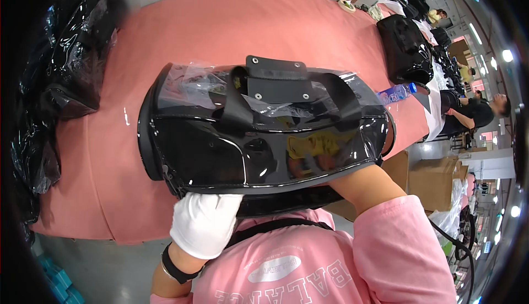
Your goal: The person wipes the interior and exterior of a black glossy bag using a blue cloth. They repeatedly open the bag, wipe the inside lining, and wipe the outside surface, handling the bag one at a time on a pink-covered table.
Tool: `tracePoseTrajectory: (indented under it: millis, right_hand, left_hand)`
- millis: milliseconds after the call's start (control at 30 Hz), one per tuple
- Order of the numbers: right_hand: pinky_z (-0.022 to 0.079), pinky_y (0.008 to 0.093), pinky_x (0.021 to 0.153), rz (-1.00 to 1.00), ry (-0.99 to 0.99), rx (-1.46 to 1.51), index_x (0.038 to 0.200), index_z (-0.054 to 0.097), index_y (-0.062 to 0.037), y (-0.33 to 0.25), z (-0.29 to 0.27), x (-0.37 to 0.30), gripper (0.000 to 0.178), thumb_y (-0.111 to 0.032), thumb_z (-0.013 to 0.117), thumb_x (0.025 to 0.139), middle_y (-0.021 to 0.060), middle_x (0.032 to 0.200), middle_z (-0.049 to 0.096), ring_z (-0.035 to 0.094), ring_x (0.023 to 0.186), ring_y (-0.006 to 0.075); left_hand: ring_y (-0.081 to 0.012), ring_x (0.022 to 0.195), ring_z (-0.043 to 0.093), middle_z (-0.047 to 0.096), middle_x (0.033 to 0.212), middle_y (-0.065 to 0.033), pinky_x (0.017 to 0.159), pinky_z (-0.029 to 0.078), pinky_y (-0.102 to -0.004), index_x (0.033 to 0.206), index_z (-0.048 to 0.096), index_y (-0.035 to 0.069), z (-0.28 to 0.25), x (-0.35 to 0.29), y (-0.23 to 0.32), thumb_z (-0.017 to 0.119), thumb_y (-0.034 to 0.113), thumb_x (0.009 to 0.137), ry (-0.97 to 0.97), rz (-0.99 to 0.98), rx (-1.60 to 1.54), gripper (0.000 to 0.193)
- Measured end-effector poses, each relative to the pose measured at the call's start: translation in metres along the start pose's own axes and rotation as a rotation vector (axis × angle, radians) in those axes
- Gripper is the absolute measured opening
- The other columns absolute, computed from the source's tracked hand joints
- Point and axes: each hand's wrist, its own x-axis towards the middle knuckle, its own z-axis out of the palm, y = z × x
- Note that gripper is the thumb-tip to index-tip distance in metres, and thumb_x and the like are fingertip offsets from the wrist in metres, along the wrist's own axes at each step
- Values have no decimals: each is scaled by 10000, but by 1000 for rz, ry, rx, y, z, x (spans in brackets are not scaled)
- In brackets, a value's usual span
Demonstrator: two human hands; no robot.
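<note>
Here, a glossy black duffel bag (209, 151) is resting on the pink desk (248, 23), its near rim touching the gloved left hand (205, 221) and hiding the right hand. Fingers are mostly hiding, grip untellable; steadying both ends is probably helping.

1. The main bag (204, 152) lies mid-table (248, 25), before the person.
2. The left hand (204, 224) is at its near left edge; the right forearm (372, 188) passes under its near right edge.
3. Heaped bags (80, 56) lie left.
4. Right are a bottle (398, 92) and, behind it, another bag (405, 50).
5. Cartons (432, 185) stand beyond the table's right side.
</note>
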Motion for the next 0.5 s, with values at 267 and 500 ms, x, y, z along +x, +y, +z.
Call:
tracePoseTrajectory:
  millis: [267, 500]
  right_hand:
    - [485, 371, 787, -59, 128, 55, 1110, 590, -48, -24, 3, 28, 422, -124, 627, 697, 161, 974, 639, 614, 917, 277]
    - [484, 368, 787, -89, 63, 107, 1116, 592, -59, -23, 13, 33, 431, -130, 629, 693, 154, 976, 640, 613, 917, 271]
  left_hand:
    - [-309, 685, 596, 621, 878, -106, 574, 478, -401, 1009, 634, 73, 25, -8, -22, 638, -20, 626, 196, 28, -313, 394]
    - [-314, 553, 528, 553, 709, -110, 505, 431, -390, 1017, 568, 12, 25, -5, -21, 536, -54, 637, 189, 23, -265, 387]
